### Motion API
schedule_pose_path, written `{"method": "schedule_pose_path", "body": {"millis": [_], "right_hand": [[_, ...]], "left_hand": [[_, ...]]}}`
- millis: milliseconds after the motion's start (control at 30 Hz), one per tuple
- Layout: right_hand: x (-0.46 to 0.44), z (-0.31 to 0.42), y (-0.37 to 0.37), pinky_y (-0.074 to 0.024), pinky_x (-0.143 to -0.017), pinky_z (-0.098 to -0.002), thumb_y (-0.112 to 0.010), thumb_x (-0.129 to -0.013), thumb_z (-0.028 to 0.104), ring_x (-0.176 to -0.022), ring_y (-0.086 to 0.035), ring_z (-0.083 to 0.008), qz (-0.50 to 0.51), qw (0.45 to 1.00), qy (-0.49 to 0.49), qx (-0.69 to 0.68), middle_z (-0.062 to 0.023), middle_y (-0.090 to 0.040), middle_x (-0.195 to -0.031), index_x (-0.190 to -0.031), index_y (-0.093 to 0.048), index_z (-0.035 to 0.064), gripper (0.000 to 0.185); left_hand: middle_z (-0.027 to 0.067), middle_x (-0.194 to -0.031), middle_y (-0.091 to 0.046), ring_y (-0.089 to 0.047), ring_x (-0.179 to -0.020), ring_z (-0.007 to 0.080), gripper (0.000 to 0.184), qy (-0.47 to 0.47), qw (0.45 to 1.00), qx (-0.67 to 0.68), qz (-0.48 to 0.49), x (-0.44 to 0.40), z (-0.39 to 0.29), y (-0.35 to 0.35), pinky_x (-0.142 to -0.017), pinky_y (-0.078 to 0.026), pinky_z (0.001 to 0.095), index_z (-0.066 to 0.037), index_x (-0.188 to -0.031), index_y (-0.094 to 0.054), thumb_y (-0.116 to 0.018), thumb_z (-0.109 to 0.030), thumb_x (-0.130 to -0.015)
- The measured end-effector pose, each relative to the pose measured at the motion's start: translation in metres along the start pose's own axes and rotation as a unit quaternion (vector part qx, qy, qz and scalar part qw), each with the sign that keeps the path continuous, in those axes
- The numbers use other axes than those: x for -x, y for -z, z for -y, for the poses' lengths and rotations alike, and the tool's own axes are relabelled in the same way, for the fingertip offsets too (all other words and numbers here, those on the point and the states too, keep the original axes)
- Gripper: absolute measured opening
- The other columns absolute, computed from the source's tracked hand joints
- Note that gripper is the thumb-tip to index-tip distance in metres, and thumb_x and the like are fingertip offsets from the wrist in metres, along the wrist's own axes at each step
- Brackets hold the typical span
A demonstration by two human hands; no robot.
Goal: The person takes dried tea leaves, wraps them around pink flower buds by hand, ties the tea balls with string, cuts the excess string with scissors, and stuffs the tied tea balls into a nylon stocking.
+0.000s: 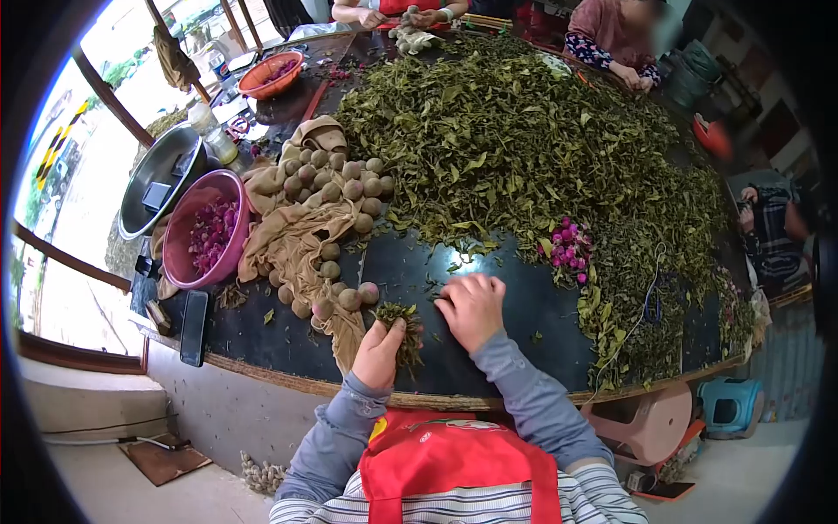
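Note:
A tuft of dried green leaves (400, 336) is gripped upright in my left hand (379, 356), near the table's front edge. My right hand (474, 313) rests on the dark tabletop (541, 327) to its right, fingers curled down and close together. Their tips are hidden, so I cannot make out what they hold; small leaf bits lie beside them. Beyond my hands spreads a big heap of dried leaves (489, 140). Left of my left hand, tan cloth (292, 240) lies with many round, wrapped balls (349, 299) on and around it.
Pink flower buds (569, 249) lie by the heap. At left stand a pink basin (240, 249) of buds, a metal bowl (131, 196) and an orange basket (292, 80). A phone (194, 327) sits at the edge. Other people's hands (373, 17) work across the table.

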State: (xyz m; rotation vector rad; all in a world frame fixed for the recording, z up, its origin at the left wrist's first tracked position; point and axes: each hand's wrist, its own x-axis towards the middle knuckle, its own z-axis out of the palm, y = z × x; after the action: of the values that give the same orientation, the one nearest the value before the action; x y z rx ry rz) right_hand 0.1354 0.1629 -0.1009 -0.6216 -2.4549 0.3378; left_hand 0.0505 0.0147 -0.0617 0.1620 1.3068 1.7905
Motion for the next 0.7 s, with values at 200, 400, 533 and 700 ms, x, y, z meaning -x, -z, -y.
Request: {"method": "schedule_pose_path", "body": {"millis": [200,400,533,700], "right_hand": [[-0.001,0.019,0.021,-0.0354,-0.089,-0.0385,-0.067,-0.075,0.017,-0.096,-0.055,-0.0217,0.017,0.975,-0.115,-0.187,0.0003,-0.064,-0.101,-0.079,-0.065,0.0133,0.006],[0.013,0.049,0.047,-0.0365,-0.091,-0.0413,-0.063,-0.079,0.015,-0.11,-0.052,-0.0258,-0.044,0.997,-0.014,-0.058,-0.0049,-0.061,-0.119,-0.104,-0.064,0.0103,0.026],[0.02,0.041,0.053,-0.0364,-0.095,-0.0379,-0.062,-0.08,0.011,-0.104,-0.056,-0.0252,-0.001,0.981,-0.018,-0.193,-0.0061,-0.065,-0.113,-0.111,-0.062,0.0061,0.031],[0.019,0.016,0.084,-0.0382,-0.091,-0.0356,-0.063,-0.081,0.012,-0.088,-0.059,-0.0214,-0.033,0.939,-0.189,-0.286,-0.0038,-0.067,-0.1,-0.104,-0.064,0.0075,0.023]], "left_hand": [[0.0082,-0.096,-0.063,-0.059,-0.081,0.0137,0.017,-0.019,0.997,0.071,-0.02,-0.001,0.001,0.002,-0.074,-0.05,0.0214,0.002,-0.11,-0.056,-0.049,-0.01,-0.099],[0.0096,-0.104,-0.063,-0.06,-0.091,0.014,0.02,0.001,0.996,0.084,0.04,-0.014,0.011,-0.025,-0.079,-0.048,0.0204,0.002,-0.114,-0.056,-0.049,-0.007,-0.098],[0.0081,-0.096,-0.063,-0.059,-0.08,0.0135,0.019,0.017,0.993,0.117,0.009,-0.013,0.006,-0.034,-0.071,-0.047,0.0206,0.001,-0.111,-0.057,-0.048,-0.007,-0.097],[0.0074,-0.087,-0.063,-0.058,-0.071,0.0137,0.017,0.033,0.966,-0.221,0.132,-0.012,0.006,-0.033,-0.065,-0.047,0.022,0.001,-0.109,-0.056,-0.047,-0.006,-0.096]]}}
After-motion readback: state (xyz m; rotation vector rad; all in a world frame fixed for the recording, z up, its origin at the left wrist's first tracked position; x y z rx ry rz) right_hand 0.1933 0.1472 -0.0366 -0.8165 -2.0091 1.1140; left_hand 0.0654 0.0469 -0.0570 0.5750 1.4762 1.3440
